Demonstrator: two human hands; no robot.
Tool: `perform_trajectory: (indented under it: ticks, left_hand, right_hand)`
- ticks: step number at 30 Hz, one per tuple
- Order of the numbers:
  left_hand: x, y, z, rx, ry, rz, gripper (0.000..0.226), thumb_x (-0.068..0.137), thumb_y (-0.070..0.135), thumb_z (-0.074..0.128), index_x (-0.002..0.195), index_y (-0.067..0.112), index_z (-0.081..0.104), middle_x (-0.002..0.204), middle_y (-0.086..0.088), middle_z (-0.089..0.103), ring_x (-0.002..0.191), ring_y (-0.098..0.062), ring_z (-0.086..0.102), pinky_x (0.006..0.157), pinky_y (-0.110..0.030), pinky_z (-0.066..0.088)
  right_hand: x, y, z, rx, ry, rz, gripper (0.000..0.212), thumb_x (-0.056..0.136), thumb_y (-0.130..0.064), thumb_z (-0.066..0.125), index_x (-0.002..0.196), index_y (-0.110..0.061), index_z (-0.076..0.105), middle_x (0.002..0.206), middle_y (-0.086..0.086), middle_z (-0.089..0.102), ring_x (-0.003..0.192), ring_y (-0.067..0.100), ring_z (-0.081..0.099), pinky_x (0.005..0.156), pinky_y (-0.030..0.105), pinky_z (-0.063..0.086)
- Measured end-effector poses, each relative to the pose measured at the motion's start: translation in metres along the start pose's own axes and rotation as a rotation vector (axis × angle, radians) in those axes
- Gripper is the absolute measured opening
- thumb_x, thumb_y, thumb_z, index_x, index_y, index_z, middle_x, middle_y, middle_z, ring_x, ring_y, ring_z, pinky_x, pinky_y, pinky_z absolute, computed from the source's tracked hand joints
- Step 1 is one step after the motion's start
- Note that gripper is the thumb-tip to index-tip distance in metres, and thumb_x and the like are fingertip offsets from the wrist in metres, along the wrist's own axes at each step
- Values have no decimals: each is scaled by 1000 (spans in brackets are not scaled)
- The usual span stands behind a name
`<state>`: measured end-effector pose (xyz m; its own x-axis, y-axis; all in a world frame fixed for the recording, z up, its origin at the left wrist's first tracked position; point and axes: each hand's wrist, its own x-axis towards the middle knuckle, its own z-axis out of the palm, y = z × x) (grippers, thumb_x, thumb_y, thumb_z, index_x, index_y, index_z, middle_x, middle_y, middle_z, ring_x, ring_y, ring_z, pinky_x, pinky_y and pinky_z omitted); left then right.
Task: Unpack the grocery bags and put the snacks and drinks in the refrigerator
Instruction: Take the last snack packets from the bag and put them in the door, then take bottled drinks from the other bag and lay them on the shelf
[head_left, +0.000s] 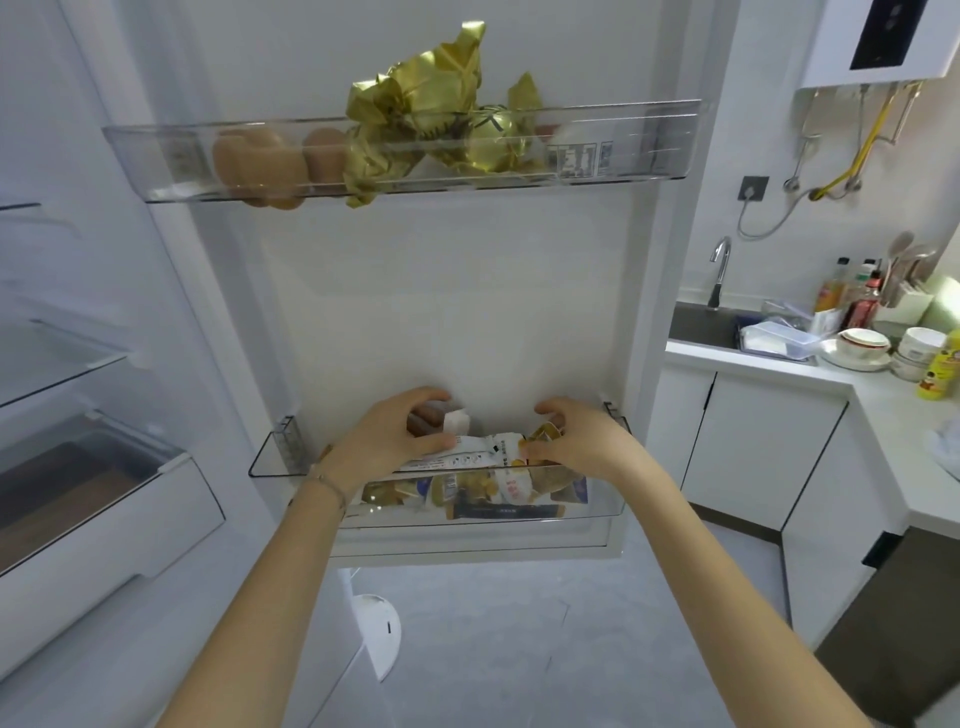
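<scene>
The refrigerator door stands open in front of me. Its lower door bin (275, 452) holds several snack packets (483, 488). My left hand (395, 434) grips a white snack packet (480, 452) at its left end, above the bin. My right hand (576, 441) pinches the same packet's yellow right end. A brown item (423, 418) sits behind my left fingers. The upper door bin (649, 150) carries gold foil wrapping (431, 119), brown eggs (260, 161) and a labelled white pack (579, 158).
The refrigerator's inner shelves and a drawer (104, 499) lie at the left. A counter (878, 400) with a sink, tap (719, 270), bowls, bottles and jars runs along the right. A white object (379, 634) stands on the grey floor below the door.
</scene>
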<state>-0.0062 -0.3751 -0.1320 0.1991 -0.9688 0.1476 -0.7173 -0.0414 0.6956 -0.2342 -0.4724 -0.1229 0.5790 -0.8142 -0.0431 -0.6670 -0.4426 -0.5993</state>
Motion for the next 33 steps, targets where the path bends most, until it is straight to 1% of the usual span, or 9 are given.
perform_trajectory:
  ticks: [4, 7, 11, 14, 16, 19, 22, 29, 33]
  left_hand:
    - [-1, 3, 4, 94, 37, 17, 54, 82, 34, 74, 131, 27, 52, 113, 8, 58, 99, -11, 55, 89, -24, 45]
    - [-2, 5, 7, 214, 86, 28, 58, 83, 39, 72, 134, 26, 50, 118, 7, 57, 107, -11, 51, 97, -28, 42]
    - [-6, 15, 14, 280, 321, 184, 46, 86, 47, 65, 125, 22, 60, 121, 3, 62, 111, -17, 56, 99, -35, 43]
    - [-10, 43, 30, 311, 474, 421, 44, 89, 53, 51, 117, 22, 65, 121, 2, 64, 113, -20, 56, 101, -40, 42]
    - [-12, 61, 43, 356, 540, 546, 44, 89, 50, 49, 118, 21, 65, 127, -1, 61, 122, -23, 51, 106, -45, 36]
    - [-7, 93, 73, 433, 553, 685, 45, 91, 49, 51, 125, 21, 62, 141, -5, 50, 139, -28, 33, 116, -53, 20]
    - [3, 126, 105, 496, 514, 737, 52, 92, 52, 49, 133, 22, 55, 150, -8, 40, 145, -30, 22, 117, -55, 13]
    - [41, 198, 201, 579, 350, 778, 65, 92, 57, 45, 147, 24, 39, 159, -7, 24, 149, -29, 9, 119, -53, 8]
    - [59, 235, 273, 546, 243, 743, 69, 90, 63, 38, 148, 27, 36, 160, -5, 20, 149, -28, 6, 119, -54, 9]
  right_hand:
    - [-4, 6, 7, -10, 264, -125, 46, 88, -37, 64, 131, -25, 54, 128, -5, 59, 107, 12, 56, 83, 25, 45]
    - [-15, 10, 16, -14, 541, -268, 34, 90, -30, 63, 123, -21, 62, 122, -3, 63, 111, 18, 57, 87, 29, 45]
    - [-36, 22, 22, -14, 723, -382, 36, 86, -27, 68, 120, -16, 64, 115, 0, 66, 108, 21, 58, 90, 36, 49]
    - [-52, 34, 15, -33, 751, -357, 48, 85, -38, 63, 129, -18, 59, 121, -3, 63, 113, 17, 54, 95, 33, 46]
    - [-58, 40, 7, -61, 734, -326, 55, 86, -41, 61, 136, -20, 52, 129, -4, 58, 122, 17, 49, 102, 35, 43]
    - [-73, 67, -8, -103, 694, -182, 66, 89, -42, 62, 148, -28, 35, 149, -5, 41, 142, 20, 28, 116, 40, 25]
    - [-88, 100, -30, -153, 690, -71, 71, 90, -42, 61, 150, -32, 27, 157, -4, 27, 147, 20, 13, 118, 40, 12]
    - [-126, 186, -97, -244, 696, 90, 75, 90, -46, 58, 152, -37, 17, 161, -4, 12, 149, 21, 2, 119, 44, 7]
    - [-161, 249, -130, -273, 703, 193, 77, 90, -48, 58, 152, -38, 13, 162, -2, 10, 149, 23, 1, 119, 43, 5]
